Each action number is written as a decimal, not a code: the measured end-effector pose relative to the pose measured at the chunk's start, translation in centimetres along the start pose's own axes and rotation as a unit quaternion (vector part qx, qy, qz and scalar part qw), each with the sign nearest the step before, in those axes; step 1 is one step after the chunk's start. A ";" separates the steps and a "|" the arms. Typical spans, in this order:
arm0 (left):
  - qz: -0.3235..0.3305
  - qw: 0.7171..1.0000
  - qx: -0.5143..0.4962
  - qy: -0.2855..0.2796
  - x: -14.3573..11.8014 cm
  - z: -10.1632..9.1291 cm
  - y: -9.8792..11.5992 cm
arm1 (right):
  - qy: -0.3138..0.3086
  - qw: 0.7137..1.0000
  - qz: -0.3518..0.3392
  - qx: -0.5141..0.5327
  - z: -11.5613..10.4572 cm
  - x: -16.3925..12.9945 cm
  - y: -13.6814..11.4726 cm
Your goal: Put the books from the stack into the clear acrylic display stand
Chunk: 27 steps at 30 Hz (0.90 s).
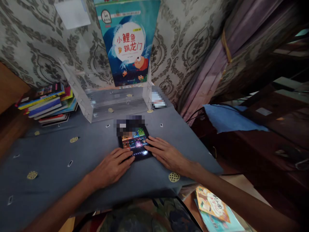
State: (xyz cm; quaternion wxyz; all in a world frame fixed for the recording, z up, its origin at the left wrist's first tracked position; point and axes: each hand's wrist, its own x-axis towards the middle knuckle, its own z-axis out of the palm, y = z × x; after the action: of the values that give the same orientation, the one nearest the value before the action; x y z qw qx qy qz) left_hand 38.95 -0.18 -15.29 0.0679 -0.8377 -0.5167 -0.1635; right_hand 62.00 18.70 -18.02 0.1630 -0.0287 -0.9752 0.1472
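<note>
A black tablet point(135, 151) lies flat on the cloth-covered table, its lit screen showing rows of colourful tiles. Its top part is blurred out by blocks of pixels. My left hand point(113, 166) rests palm down at the tablet's lower left corner, fingers stretched out and the tips touching its edge. On the opposite side, my right hand point(167, 154) lies with extended fingers along the right edge, fingertips reaching the screen. Neither hand is wrapped around the tablet.
Behind the tablet stands a clear acrylic rack point(116, 104) with a blue picture book point(130, 45) upright above it. A stack of books point(48, 103) sits at the back left. Lower right, more books point(214, 206) lie below the table's edge. A blue cloth point(229, 119) hangs at the right.
</note>
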 end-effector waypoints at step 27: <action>-0.017 0.999 0.013 -0.023 -5.9 -0.1 6.8 | 0.022 0.999 -0.045 -0.008 0.5 -7.8 -5.8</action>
State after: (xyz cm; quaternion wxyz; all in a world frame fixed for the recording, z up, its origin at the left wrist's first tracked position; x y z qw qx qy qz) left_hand 42.48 -8.33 -16.82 0.0639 -0.8312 -0.5347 -0.1386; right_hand 69.12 12.24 -19.19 0.1909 0.0110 -0.9728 0.1307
